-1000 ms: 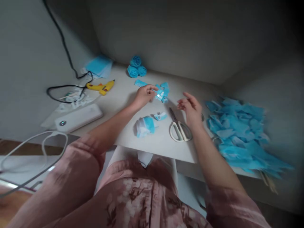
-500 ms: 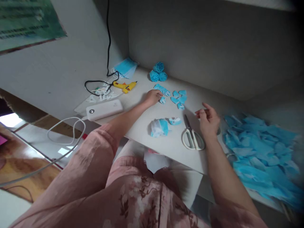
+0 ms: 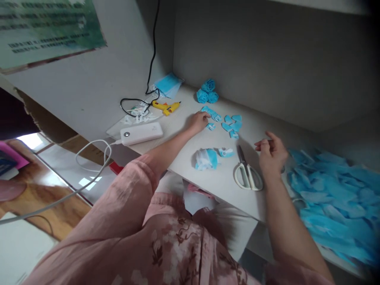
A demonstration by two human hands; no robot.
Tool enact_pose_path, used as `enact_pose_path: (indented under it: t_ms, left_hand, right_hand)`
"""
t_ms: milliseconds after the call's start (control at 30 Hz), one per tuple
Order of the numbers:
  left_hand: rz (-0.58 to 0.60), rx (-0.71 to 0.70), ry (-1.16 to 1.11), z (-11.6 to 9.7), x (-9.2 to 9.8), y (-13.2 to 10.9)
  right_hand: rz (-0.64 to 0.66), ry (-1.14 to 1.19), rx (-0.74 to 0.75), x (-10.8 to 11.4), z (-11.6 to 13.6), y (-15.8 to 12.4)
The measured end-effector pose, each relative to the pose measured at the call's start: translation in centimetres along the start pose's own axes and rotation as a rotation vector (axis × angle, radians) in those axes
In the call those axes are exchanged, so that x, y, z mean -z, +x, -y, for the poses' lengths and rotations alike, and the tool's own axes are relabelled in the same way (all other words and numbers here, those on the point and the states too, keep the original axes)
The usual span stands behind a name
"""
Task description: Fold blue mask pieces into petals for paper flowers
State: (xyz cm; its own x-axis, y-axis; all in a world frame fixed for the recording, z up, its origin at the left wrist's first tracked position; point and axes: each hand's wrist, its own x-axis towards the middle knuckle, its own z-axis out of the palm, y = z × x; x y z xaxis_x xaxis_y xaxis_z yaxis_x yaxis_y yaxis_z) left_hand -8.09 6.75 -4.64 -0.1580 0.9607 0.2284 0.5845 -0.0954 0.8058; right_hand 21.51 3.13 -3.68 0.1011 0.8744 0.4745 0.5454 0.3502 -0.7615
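My left hand (image 3: 198,122) rests at the near side of a row of small folded blue-and-white fabric pieces (image 3: 211,113). Its fingers are slightly bent and apart, with one single folded piece (image 3: 210,126) lying just beside them. To the right lies a loose group of flat blue petal-shaped pieces (image 3: 236,125). My right hand (image 3: 272,153) hovers over the table's right part, holding nothing, index finger stretched out. Below and left of it lie scissors (image 3: 248,176) with white handles. A crumpled blue-and-white fabric bundle (image 3: 206,159) and a smaller scrap (image 3: 226,152) lie nearer the front edge.
Three blue fabric roses (image 3: 208,92) stand at the back. A yellow glue gun (image 3: 166,107), white power bank (image 3: 141,133) with its cable, and blue face masks (image 3: 168,84) are at the left. A large pile of blue fabric cuttings (image 3: 335,198) covers the right side.
The whole view has swung a little to the left, so everything appears farther right. My right hand has shifted slightly right. My left hand stays by the folded pieces, its fingers a little straighter.
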Motion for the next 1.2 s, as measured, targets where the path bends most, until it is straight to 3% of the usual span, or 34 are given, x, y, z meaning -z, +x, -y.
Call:
enact_pose_path:
  t_ms: [200,533,833,967,1067,1200]
  left_hand:
    - [0.018,0.04,-0.053,-0.1,0.2,-0.2]
    - [0.044,0.086,-0.066,-0.3,0.4,-0.1]
    - [0.053,0.054,-0.101,0.4,0.0,0.3]
    - [0.045,0.075,-0.132,1.0,-0.4,0.8]
    - [0.044,0.079,-0.154,1.4,-0.7,1.1]
    - [0.038,0.091,-0.18,1.5,-0.7,1.1]
  right_hand:
    - [0.018,-0.011,0.006,-0.2,0.2,-0.2]
    - [-0.101,-0.271,0.083,-0.5,-1.6,0.6]
    - [-0.088,-0.316,0.063,0.2,-0.4,0.4]
    - [0.07,-0.372,0.057,2.2,1.7,0.8]
    - [0.303,-0.638,0.021,3.8,4.7,-0.1]
    - [0.617,-1.07,0.04,4.6,8.3,-3.8]
